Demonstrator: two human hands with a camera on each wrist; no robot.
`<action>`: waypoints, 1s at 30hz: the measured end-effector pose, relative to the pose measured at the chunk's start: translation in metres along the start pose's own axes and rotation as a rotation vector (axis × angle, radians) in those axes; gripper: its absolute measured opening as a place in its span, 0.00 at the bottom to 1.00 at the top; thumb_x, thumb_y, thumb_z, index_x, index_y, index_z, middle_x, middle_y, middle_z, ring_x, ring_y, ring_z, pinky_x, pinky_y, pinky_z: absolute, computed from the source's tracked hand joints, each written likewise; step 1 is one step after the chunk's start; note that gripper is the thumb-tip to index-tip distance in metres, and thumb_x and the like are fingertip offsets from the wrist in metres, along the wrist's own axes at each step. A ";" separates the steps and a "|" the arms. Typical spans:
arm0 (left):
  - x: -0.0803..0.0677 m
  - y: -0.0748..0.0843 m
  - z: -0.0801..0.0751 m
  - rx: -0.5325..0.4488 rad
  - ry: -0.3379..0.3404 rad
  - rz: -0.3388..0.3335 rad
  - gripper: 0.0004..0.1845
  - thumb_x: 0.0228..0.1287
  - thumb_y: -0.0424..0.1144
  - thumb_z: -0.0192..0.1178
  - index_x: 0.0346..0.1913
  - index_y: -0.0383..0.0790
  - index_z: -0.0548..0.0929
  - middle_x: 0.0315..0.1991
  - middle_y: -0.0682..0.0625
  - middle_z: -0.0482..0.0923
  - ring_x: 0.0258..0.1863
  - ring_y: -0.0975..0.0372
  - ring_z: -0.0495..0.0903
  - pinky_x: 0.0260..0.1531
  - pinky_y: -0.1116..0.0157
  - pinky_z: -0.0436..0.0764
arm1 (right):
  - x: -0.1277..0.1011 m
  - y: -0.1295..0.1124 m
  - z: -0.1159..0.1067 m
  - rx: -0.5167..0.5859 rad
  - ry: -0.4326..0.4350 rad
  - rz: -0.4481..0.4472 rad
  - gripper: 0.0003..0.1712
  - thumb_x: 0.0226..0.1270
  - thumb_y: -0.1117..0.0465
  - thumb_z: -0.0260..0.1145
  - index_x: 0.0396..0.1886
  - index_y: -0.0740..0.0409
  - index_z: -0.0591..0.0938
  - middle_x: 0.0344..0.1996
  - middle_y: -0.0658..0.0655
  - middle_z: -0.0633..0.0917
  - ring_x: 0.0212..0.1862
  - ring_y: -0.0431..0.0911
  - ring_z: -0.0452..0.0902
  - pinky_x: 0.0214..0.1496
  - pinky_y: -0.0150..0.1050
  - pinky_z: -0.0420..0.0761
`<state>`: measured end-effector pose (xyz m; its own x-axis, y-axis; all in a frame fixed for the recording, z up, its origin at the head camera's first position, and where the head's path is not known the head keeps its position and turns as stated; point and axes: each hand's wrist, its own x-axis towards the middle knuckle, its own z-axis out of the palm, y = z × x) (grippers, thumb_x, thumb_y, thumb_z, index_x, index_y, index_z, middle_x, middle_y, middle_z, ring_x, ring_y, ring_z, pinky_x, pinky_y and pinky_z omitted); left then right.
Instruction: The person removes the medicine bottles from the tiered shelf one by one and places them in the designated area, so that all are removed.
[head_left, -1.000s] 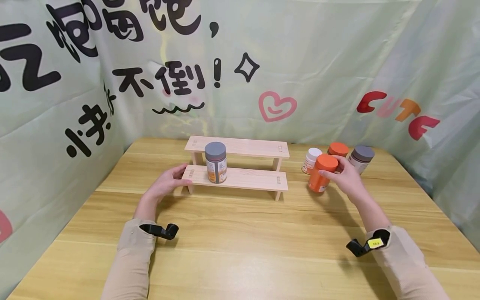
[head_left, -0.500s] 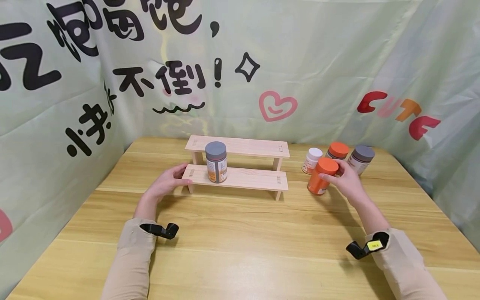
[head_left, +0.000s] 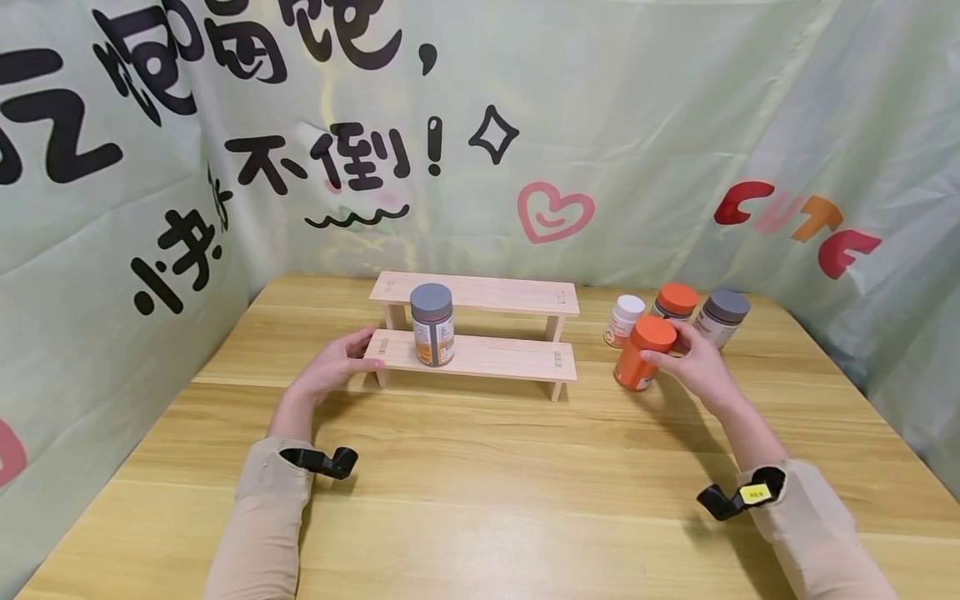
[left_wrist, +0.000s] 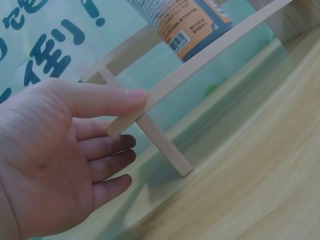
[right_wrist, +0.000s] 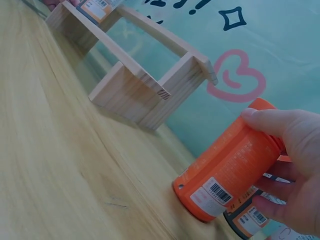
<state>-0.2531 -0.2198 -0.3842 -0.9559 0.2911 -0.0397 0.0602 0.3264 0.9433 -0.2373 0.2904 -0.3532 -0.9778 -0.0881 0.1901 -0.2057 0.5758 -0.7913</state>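
A two-tier wooden shelf [head_left: 480, 360] stands on the table. My left hand [head_left: 337, 367] holds the left end of its lower board, thumb [left_wrist: 107, 100] on top and the other fingers beneath, as the left wrist view shows. On that board sits a grey-lidded jar [head_left: 432, 327] with an orange and white label. My right hand [head_left: 701, 362] grips an orange bottle [head_left: 639, 362] near its orange lid. In the right wrist view the thumb lies across the top of the bottle [right_wrist: 230, 162], and its base is close over the table.
Behind the held bottle are a small white-lidded bottle [head_left: 624, 321], an orange-lidded jar [head_left: 677, 300] and another grey-lidded jar [head_left: 723, 317], all near the table's back right. A printed cloth [head_left: 637, 150] hangs along the back and sides. The wooden table [head_left: 480, 500] stretches toward me.
My right hand has brought the orange bottle slightly down and toward me, showing more of the orange-lidded jar behind. The left hand, shelf and jar on it stay put.
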 end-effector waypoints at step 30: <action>0.001 -0.002 -0.001 0.006 0.008 -0.005 0.41 0.60 0.34 0.61 0.71 0.29 0.49 0.69 0.33 0.51 0.67 0.45 0.54 0.65 0.51 0.54 | 0.011 -0.083 -0.001 0.105 0.010 -0.069 0.38 0.63 0.55 0.64 0.69 0.62 0.60 0.59 0.65 0.72 0.57 0.53 0.69 0.49 0.21 0.72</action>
<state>-0.2542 -0.2210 -0.3861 -0.9585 0.2820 -0.0419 0.0568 0.3329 0.9412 -0.2306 0.2427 -0.2852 -0.9609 -0.1160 0.2514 -0.2758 0.4802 -0.8327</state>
